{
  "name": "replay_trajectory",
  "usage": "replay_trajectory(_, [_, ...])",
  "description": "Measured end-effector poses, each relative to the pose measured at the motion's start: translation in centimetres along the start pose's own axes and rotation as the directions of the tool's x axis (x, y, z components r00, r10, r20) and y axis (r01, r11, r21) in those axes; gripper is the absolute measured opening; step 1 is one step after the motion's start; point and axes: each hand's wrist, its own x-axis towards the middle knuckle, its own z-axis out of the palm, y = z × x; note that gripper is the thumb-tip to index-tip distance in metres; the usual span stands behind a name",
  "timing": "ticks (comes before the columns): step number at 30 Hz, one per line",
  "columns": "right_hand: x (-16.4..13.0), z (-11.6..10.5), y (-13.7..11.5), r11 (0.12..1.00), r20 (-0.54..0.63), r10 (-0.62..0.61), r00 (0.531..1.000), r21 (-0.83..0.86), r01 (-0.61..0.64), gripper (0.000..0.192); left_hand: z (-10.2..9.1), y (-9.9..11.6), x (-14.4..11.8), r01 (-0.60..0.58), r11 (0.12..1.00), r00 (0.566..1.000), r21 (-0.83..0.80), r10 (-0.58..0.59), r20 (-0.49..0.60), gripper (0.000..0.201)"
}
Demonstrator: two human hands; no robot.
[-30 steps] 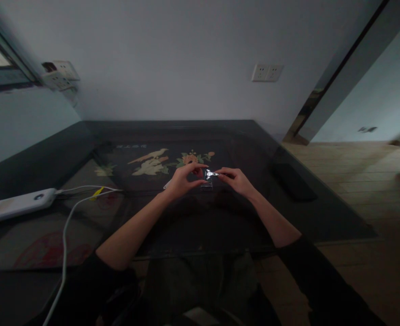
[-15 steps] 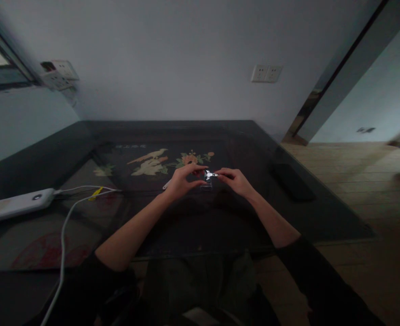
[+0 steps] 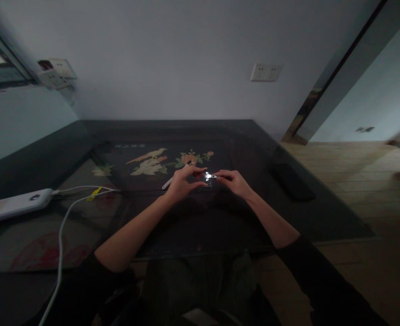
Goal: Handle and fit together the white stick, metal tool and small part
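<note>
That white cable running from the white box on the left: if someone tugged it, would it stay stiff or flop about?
Probably floppy: the white cable lies in a loose curve across the dark table and droops off its near edge. It looks thin, so likely light. A tug might drag the white box along the glossy top.

I am looking down at my two bare hands meeting over a dark glass-topped table [image 3: 220, 226] with a bird-and-flower picture [image 3: 152, 164] beneath the glass. My left hand [image 3: 182, 182] and right hand [image 3: 234, 182] are both pinching a small shiny metal piece [image 3: 209, 176] between their fingertips. A white stick [image 3: 173, 179] is lying just beyond my left hand. A white power bank [image 3: 15, 206] with white cables [image 3: 62, 226] is sitting far left.
</note>
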Motion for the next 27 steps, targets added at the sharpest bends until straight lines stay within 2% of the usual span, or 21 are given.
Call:
replay_trajectory(3, [0.0,0.0,0.1,1.0,0.001,-0.003,1.0,-0.012,0.003,0.03,0.1,0.0,0.0,-0.012,1.0,1.0,-0.02,0.012,-0.009,0.044])
replay_trajectory(11, [0.1,-0.3,0.3,0.999,0.019,-0.022,1.0,-0.043,0.023,0.03,-0.3,0.2,0.2,-0.008,1.0,0.997,-0.005,0.008,0.076,0.043])
replay_trajectory(21, [0.0,-0.3,0.0,0.98,-0.029,-0.085,0.996,-0.181,0.079,0.03,-0.2,-0.9,0.0,-0.124,0.984,0.991,0.126,0.115,0.075,0.043])
replay_trajectory(27, [0.1,-0.1,-0.5,0.974,-0.072,-0.089,0.993,-0.215,0.071,0.031,0.0,-0.7,0.0,-0.036,0.984,0.999,0.173,0.032,0.024,0.04])
